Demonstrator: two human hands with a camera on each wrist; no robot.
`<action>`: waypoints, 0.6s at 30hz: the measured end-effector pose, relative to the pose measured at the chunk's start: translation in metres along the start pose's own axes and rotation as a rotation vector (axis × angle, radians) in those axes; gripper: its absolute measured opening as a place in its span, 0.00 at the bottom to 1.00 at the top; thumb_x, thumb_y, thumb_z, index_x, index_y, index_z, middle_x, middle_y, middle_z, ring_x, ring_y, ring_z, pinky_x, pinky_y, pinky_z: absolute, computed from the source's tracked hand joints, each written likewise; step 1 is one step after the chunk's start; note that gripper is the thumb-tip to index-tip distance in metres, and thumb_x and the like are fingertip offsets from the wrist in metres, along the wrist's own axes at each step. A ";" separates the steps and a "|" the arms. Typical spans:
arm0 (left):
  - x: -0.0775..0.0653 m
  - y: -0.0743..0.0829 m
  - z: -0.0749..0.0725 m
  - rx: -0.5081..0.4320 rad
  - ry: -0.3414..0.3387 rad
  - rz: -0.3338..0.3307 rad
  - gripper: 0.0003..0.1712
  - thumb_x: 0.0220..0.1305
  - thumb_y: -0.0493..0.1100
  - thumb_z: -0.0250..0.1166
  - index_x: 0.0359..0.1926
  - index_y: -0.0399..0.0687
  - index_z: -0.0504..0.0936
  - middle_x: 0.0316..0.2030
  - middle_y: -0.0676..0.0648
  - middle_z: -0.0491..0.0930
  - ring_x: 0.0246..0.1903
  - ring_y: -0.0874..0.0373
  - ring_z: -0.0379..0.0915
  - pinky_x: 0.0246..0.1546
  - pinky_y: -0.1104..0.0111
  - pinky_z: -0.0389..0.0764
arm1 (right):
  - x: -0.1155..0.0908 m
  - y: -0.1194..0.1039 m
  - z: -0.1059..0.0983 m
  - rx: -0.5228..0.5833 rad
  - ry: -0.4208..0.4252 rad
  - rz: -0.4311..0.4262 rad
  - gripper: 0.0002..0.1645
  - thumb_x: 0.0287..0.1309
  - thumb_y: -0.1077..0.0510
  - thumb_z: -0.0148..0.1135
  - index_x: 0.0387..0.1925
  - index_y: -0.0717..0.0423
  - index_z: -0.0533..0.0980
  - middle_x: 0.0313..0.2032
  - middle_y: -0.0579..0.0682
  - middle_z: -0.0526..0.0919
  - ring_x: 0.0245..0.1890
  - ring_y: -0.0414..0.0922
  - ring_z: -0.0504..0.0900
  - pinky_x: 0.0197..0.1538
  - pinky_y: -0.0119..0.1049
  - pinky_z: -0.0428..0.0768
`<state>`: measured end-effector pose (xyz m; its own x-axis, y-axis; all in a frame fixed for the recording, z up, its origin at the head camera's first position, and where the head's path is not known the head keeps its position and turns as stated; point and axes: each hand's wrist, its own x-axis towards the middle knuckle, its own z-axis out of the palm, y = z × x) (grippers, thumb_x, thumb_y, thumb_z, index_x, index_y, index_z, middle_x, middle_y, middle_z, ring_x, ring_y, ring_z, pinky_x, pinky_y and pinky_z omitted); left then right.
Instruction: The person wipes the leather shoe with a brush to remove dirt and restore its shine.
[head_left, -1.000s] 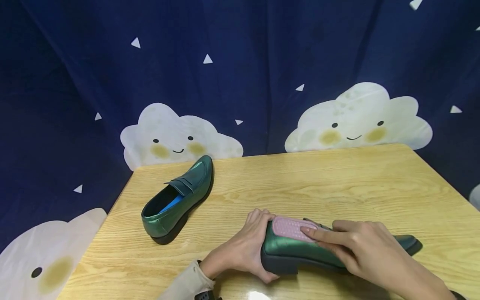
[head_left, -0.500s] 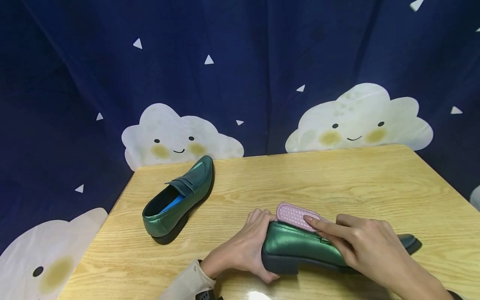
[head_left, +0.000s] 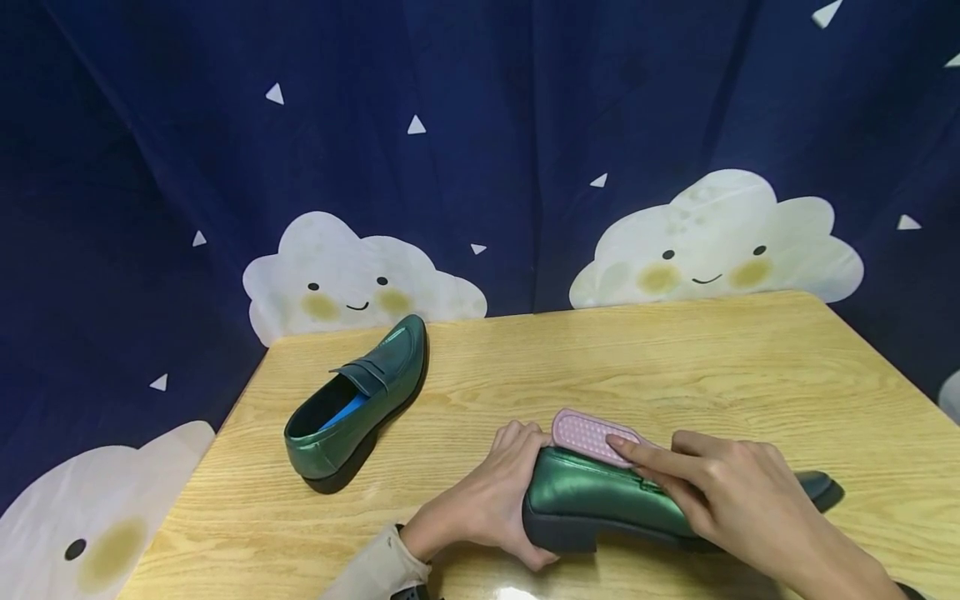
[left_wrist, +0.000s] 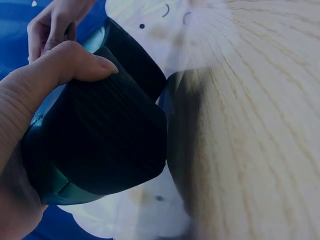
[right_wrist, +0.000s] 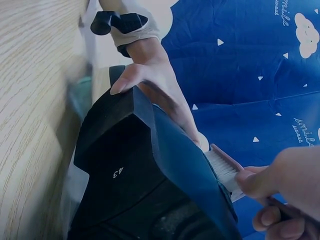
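A green loafer (head_left: 600, 492) with a black sole is tilted on its side near the front of the table, toe to the right. Around its heel my left hand (head_left: 498, 492) grips, thumb on the heel block (left_wrist: 110, 130) in the left wrist view. My right hand (head_left: 738, 492) holds a pink brush (head_left: 588, 435), index finger laid along its back. White bristles (right_wrist: 223, 170) meet the shoe's upper edge in the right wrist view. The sole (right_wrist: 125, 185) there bears the number 43. My right hand hides part of the shoe's front.
The matching green loafer (head_left: 360, 400) stands upright at the table's left, with a blue insole (head_left: 345, 412) inside. A dark blue curtain (head_left: 517, 125) with smiling clouds hangs behind the wooden table (head_left: 525, 367).
Over the last second the brush has moved from the shoe's side up to its top edge and tilted. The left hand keeps its grip on the heel.
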<state>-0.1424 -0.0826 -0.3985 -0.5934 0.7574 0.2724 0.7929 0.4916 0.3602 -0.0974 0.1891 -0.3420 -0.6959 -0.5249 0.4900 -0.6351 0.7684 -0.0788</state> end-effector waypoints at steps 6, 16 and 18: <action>0.000 0.000 0.000 0.016 0.000 0.004 0.60 0.21 0.60 0.81 0.58 0.48 0.61 0.44 0.56 0.64 0.45 0.62 0.55 0.56 0.68 0.59 | 0.000 0.001 0.000 0.006 -0.005 -0.010 0.35 0.39 0.57 0.75 0.54 0.29 0.79 0.20 0.31 0.57 0.17 0.27 0.50 0.19 0.24 0.55; 0.001 0.001 0.000 0.034 0.024 0.021 0.60 0.20 0.60 0.81 0.56 0.46 0.61 0.44 0.54 0.64 0.44 0.61 0.56 0.54 0.67 0.61 | 0.002 0.013 -0.008 -0.059 0.165 0.000 0.23 0.70 0.36 0.43 0.53 0.33 0.81 0.18 0.33 0.62 0.15 0.29 0.52 0.17 0.27 0.56; 0.000 0.001 0.001 0.035 0.038 0.016 0.60 0.19 0.60 0.81 0.56 0.47 0.61 0.44 0.54 0.64 0.44 0.61 0.56 0.53 0.67 0.61 | 0.001 0.019 -0.011 0.038 0.145 -0.100 0.23 0.70 0.38 0.43 0.53 0.34 0.81 0.19 0.31 0.63 0.16 0.27 0.54 0.18 0.24 0.58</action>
<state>-0.1412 -0.0813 -0.3992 -0.5845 0.7491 0.3116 0.8065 0.4947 0.3237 -0.1063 0.2069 -0.3335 -0.5747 -0.5377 0.6169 -0.7129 0.6991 -0.0549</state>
